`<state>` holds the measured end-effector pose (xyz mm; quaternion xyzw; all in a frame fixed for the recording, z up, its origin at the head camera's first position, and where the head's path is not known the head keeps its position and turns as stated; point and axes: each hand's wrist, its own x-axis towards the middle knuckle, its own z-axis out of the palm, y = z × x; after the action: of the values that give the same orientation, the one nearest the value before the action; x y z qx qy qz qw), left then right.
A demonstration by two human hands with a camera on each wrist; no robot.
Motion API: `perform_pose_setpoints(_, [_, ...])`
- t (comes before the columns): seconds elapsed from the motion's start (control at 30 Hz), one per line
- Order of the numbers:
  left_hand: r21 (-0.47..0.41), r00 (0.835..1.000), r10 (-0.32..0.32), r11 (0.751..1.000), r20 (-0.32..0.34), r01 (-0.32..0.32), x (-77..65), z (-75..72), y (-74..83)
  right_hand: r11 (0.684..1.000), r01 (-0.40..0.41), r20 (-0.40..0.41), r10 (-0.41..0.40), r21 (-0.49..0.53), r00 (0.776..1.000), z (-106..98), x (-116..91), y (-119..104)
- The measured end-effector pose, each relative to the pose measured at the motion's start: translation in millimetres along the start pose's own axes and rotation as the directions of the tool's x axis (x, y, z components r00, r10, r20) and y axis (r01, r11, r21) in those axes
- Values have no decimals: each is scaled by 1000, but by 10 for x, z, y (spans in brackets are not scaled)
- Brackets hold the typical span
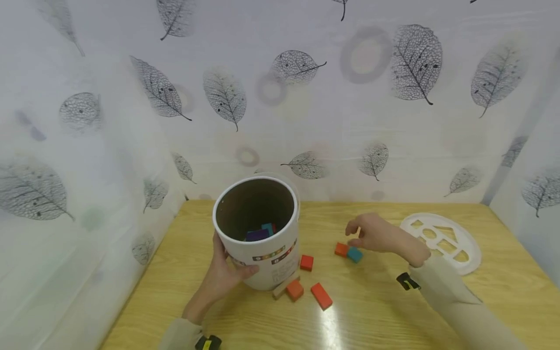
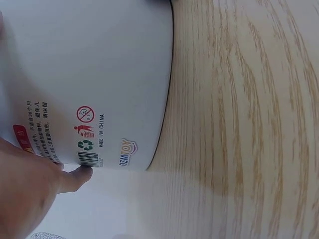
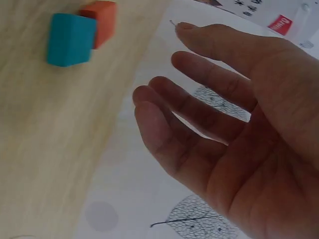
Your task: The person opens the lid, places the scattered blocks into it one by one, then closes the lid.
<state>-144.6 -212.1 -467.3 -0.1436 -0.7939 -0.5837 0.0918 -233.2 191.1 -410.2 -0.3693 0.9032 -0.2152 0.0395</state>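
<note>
A white cylindrical bucket (image 1: 271, 262) stands on the wooden table, its mouth facing up and toward me. Inside it lie purple and blue blocks (image 1: 258, 235) and a bit of red. My left hand (image 1: 223, 270) holds the bucket's left side, thumb across the front; in the left wrist view some fingers are out of sight. My right hand (image 1: 376, 233) hovers with loosely bent fingers, holding nothing, as the right wrist view shows. Just below it, an orange block (image 1: 341, 249) and a teal block (image 1: 355, 254) sit touching each other.
Near the bucket's base are a small red block (image 1: 306, 263), a plain wooden block (image 1: 285, 286), an orange block (image 1: 295, 290) and a longer red block (image 1: 322, 296). A white board with shaped cutouts (image 1: 470, 243) lies at the right. Leaf-patterned sheeting (image 1: 306, 121) surrounds the table (image 1: 372, 316).
</note>
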Motion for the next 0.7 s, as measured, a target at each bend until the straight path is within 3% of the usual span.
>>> perform_pose_setpoints(0.1, [-7,1000,-2,1000,-5,2,-8,1,1,997,-70,101,68,15,993,158,-69,84])
perform_pose_setpoints(0.3, [-8,1000,-13,1000,-2,13,-15,12,10,986,-162,96,158,34,983,391,-163,172])
perform_pose_setpoints(0.7, [-7,1000,-17,1000,-7,17,-19,11,22,989,-137,61,134,49,989,478,-201,166])
